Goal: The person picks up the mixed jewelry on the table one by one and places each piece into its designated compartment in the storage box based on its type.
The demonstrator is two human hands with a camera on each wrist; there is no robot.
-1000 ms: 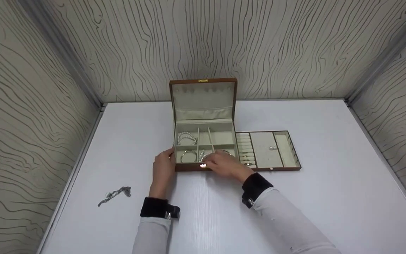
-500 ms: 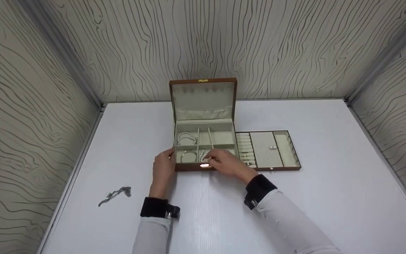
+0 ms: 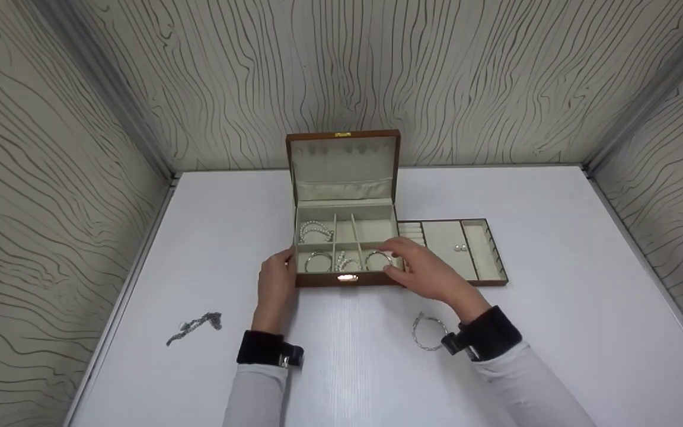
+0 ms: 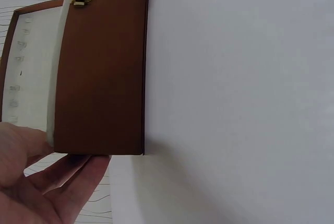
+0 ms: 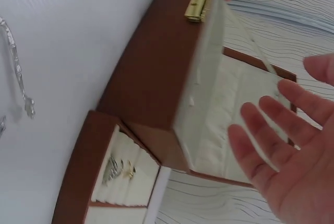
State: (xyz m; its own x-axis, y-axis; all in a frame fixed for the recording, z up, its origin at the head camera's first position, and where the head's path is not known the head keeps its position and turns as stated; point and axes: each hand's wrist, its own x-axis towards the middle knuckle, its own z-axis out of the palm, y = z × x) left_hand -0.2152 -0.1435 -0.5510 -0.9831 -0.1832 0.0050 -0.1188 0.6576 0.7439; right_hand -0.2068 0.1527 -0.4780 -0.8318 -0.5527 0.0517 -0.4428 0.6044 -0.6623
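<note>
The brown jewelry box stands with its lid up. My left hand rests its fingertips against the box's left side; the left wrist view shows fingers extended along that wall. My right hand hovers over the right front edge with fingers spread and nothing held, as the right wrist view also shows. Below its fingers a bracelet lies in the right front compartment. A pearl bracelet sits in the middle front compartment, a bangle in the left front one. Another pearl piece occupies the back left compartment.
A drawer sticks out of the box's right side, with rings in its roll and two pearl earrings on its panel. On the table lie a silver bracelet, near my right wrist, and a chain necklace at left.
My right hand has let go of the pearl bracelet in the middle front compartment and moved right, opening its fingers. The silver bracelet on the table came into view. My left hand stayed put.
</note>
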